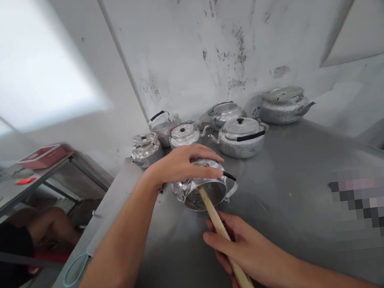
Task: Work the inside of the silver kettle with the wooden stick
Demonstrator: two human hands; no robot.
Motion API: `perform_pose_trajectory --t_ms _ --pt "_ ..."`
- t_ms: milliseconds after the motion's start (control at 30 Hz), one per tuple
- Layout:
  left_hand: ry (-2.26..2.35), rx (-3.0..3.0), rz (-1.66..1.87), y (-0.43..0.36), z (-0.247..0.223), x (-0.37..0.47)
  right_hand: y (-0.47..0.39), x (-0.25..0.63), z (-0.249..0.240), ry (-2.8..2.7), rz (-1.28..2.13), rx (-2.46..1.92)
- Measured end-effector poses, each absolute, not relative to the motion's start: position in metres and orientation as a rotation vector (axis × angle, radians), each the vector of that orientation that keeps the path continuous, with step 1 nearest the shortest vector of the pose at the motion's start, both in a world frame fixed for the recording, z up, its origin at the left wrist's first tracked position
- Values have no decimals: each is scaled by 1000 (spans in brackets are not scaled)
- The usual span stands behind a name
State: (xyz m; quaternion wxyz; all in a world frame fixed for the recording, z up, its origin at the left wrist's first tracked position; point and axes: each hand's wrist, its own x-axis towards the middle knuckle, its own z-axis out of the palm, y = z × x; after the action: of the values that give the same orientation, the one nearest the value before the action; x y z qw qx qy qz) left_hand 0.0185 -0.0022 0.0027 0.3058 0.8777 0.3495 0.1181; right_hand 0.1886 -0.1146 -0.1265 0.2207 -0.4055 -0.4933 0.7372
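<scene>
Head cam rn: my L hand (180,164) is spread over the tipped kettle (216,191) on the table (282,207), mouth facing me. R hand (242,240) is wrapped round the wooden stick (215,215), which runs fwd + slightly left into the opening. L's nearer the kettle btw.

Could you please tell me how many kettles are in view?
7: one kettle under the left hand, three behind it leftward, two behind it rightward, one farthest right. Others may be hidden.
</scene>
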Motion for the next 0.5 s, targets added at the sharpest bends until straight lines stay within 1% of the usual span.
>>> perform_pose_trajectory --t_ms 500 --pt "912 2331 329 -5 5 22 -122 186 -122 -1355 1979 -1218"
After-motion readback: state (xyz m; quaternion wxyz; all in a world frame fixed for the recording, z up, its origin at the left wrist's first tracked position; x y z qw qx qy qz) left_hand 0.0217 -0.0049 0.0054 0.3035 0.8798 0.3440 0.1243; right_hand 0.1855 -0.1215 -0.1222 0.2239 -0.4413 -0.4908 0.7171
